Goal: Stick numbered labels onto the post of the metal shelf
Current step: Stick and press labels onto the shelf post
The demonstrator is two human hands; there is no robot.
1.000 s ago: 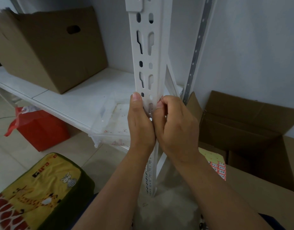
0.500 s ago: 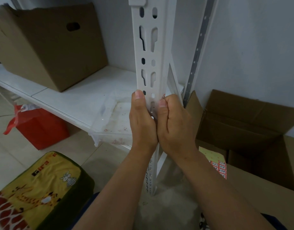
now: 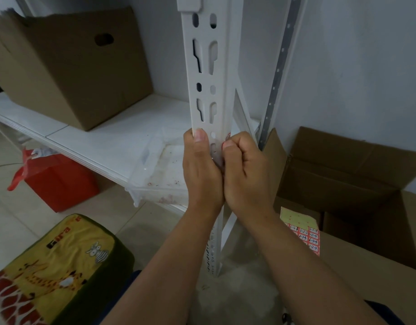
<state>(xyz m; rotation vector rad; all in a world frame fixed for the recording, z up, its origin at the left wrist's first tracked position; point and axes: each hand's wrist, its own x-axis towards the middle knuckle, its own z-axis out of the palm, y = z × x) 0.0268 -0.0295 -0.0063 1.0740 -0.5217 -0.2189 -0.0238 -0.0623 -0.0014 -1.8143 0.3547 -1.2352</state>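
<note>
Here, label sheet reading 6-2-3, 6-1-3, both hands gripping post

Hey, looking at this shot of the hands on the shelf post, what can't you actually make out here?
- Small red-and-white label on the white slotted metal post: head view, the right hand covers most of it; number unreadable.
- Post's top: cut off by the upper frame edge.
- Left hand: its fingers are hidden behind the post.
- Red-and-yellow label sheet: numbers too small to read reliably.
</note>
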